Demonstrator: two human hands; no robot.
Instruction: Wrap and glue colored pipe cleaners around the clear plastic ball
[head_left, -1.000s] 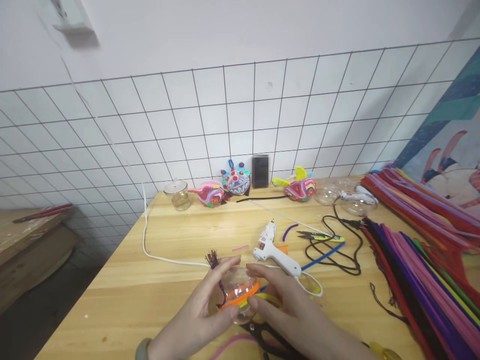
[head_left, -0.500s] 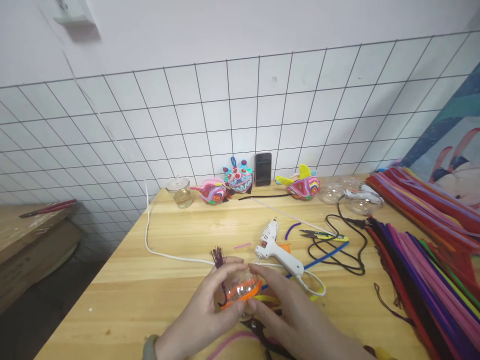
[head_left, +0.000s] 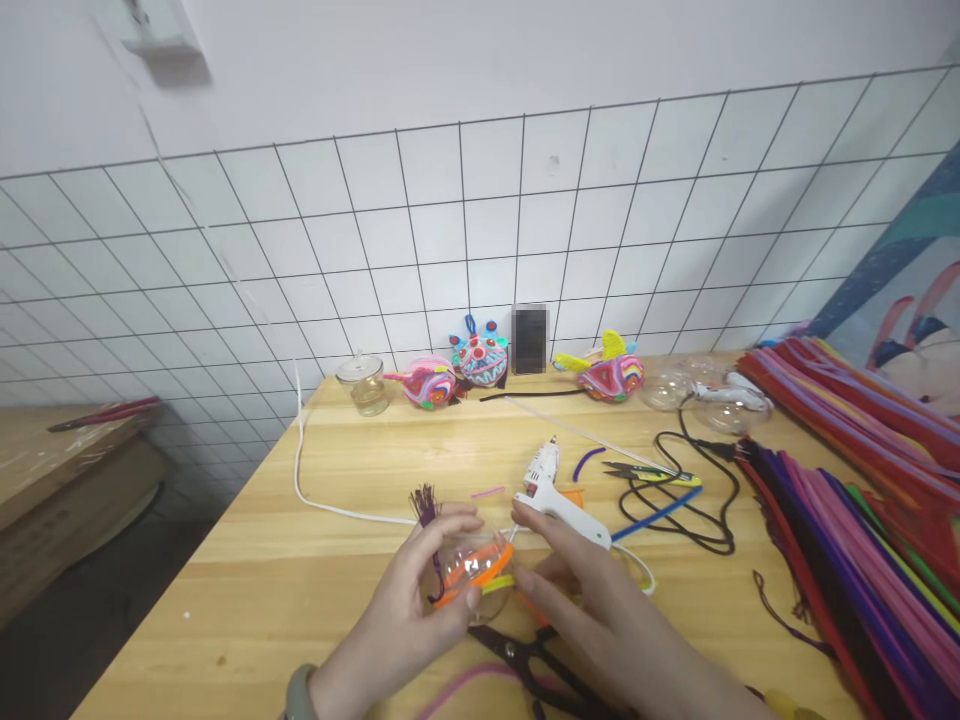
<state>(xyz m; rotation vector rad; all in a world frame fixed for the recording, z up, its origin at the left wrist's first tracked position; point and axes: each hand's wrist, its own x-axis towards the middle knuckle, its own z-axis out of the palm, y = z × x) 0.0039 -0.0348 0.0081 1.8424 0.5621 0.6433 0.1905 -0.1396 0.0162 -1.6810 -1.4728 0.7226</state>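
Orange-banded clear ball is clasped between the left hand and the right hand, low in the frame's centre, just above the wooden desk, near black scissors.

we reach both forearms forward, our left hand and right hand cupped inward, fingers curled and facing.
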